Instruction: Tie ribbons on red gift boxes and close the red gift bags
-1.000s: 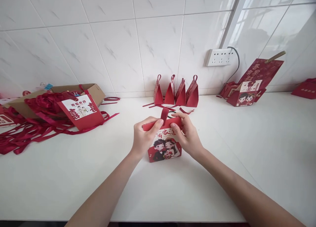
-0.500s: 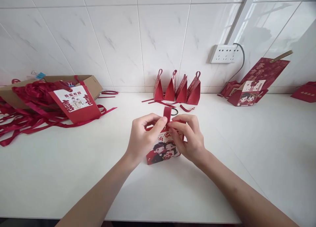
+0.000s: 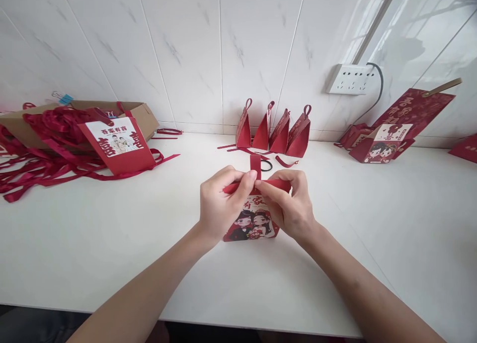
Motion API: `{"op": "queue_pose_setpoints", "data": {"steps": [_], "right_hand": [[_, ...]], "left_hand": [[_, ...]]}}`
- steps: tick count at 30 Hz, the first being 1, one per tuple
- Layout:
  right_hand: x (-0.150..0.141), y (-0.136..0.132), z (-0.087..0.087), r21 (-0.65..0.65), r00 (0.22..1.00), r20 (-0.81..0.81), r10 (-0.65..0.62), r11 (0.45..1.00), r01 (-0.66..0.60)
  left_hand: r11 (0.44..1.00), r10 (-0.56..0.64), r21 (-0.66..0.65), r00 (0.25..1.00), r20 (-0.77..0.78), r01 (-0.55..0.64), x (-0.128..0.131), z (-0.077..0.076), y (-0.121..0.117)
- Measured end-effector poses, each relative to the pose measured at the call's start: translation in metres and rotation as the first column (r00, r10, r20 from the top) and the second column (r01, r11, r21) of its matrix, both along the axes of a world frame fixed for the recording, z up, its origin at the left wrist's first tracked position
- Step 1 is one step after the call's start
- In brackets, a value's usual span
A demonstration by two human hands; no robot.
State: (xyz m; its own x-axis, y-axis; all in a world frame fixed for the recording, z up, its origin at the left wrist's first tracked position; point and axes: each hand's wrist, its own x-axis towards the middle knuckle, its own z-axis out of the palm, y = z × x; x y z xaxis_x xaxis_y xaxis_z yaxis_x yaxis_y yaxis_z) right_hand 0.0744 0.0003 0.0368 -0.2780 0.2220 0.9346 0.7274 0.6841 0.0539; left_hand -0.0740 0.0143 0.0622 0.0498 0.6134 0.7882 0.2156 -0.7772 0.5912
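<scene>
Wedding favor box (image 3: pixel 251 229): upright near the middle of the white surface (image 3: pixel 238 288), well in from its front edge, a cartoon couple printed on the near face.
Left hand (image 3: pixel 222 202): grasping the box's red top edge, thumb pressed at the base of the red strap loop (image 3: pixel 255 163).
Right hand (image 3: pixel 296 204): gripping the same top edge from the other side, fingertips meeting the left thumb beside the loop.
Beyond the hands: a black ring (image 3: pixel 271 167) just behind the loop, a loose red strap (image 3: pixel 285 164) near it.
Back edge, middle: four triangular red boxes (image 3: pixel 278 140) in a row, their loops upward.
Back left corner: cardboard carton (image 3: pixel 144 117) heaped with red ribbons (image 3: pixel 55 129), a red printed card (image 3: pixel 128 159) leaning against it.
Back right corner: cartoon-printed box (image 3: pixel 378 146), with a tall red package (image 3: pixel 417 104) tilted behind.
</scene>
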Motion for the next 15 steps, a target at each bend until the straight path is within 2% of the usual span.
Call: {"op": "queue_pose_setpoints", "data": {"steps": [9, 15], "right_hand": [[-0.0012, 0.0004, -0.0027, -0.018, 0.999, 0.004, -0.048, 0.999, 0.048], [-0.0025, 0.0002, -0.0007, -0.003, 0.995, 0.023, -0.102, 0.995, 0.102]], "left_hand": [[0.986, -0.019, -0.167, 0.999, 0.034, 0.024, 0.0008, 0.0048, -0.0037], [0.988, -0.008, -0.156, 1.000, 0.026, 0.012, 0.0014, 0.0039, -0.0034]]}}
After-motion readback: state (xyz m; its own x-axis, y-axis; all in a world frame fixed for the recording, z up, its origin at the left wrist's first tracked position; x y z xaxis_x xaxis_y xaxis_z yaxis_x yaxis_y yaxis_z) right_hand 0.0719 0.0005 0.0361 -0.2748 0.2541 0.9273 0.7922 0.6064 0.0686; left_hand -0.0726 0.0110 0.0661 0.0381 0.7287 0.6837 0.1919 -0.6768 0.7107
